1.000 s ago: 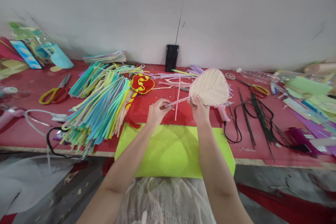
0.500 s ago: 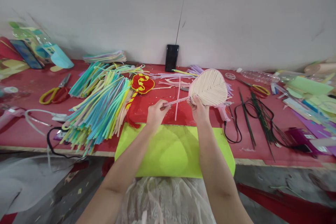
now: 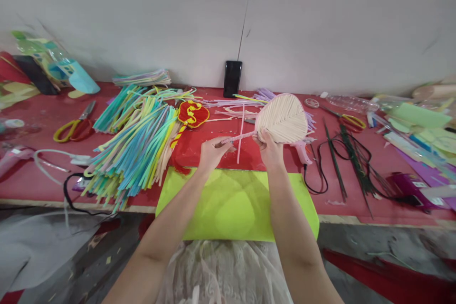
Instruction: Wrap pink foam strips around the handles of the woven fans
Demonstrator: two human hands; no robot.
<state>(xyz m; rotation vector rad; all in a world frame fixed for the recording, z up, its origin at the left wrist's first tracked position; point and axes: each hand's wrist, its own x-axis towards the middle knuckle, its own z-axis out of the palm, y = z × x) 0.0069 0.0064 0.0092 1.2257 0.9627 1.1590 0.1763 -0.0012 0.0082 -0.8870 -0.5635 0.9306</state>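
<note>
A pale cream, leaf-shaped fan (image 3: 283, 118) made of pipe cleaners is held up over the table. My right hand (image 3: 270, 148) is closed on the base of its blade, the thumb lying on the face. My left hand (image 3: 213, 153) pinches the far end of its thin pink wrapped handle (image 3: 245, 136), which points left. A loose pink pipe cleaner (image 3: 241, 147) lies behind and across the line of the handle. Just left of my left hand is a red and yellow pipe-cleaner ornament (image 3: 193, 114) with a tassel.
Bundles of coloured pipe cleaners (image 3: 135, 147) spread on the left, beside scissors (image 3: 75, 126). A black phone (image 3: 232, 78) leans on the wall. On the right lie a pink glue gun (image 3: 303, 153), dark green wires (image 3: 356, 166) and more scissors (image 3: 352, 122). A yellow-green sheet (image 3: 235, 204) hangs over the front edge.
My left hand's fingers have shifted slightly right along the handle. The fan and my right hand stay nearly in place. The screen of the phone at far left has gone dark.
</note>
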